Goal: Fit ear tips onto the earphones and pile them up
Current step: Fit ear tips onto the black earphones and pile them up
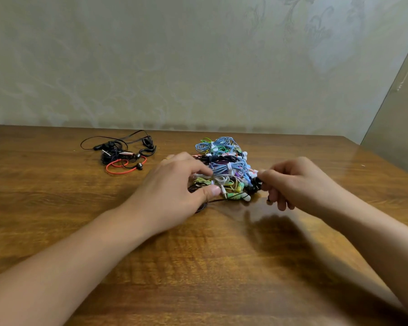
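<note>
At a wooden table (57, 220), we work two bare hands into a heap of bundled earphones (224, 165), their cords blue, green, white and purple, lying mid-table just ahead of our fingers. Our left hand (174, 184) curls over the near edge of the heap, thumb and forefinger pinching a coil of white cord (218, 178). Our right hand (292, 182) grips a small black earpiece (256, 183) between thumb and fingertips; its thin dark cable (212, 202) trails back across the table under the left hand. Whether a tip already sits on that earpiece we cannot tell, since motion blurs the fingers. Well apart, toward the far left, a second, looser cluster of black and red earphones (121, 154) lies on the wood.

By our reading, the step in hand is separating and seating: one earpiece is being drawn free so a tip can go on. To do it well, we judge the left hand should pin the white coil and its neighbours down, so the dark cable slides out without dragging the heap along. The right should hold the earpiece by its body, nozzle exposed, and the soft tip would want rolling on with a slight twist, not a straight push, until it grips all round. The risk we see is snagging: the dark cable runs beneath the bundles, and a sharp tug could scatter them.
</note>
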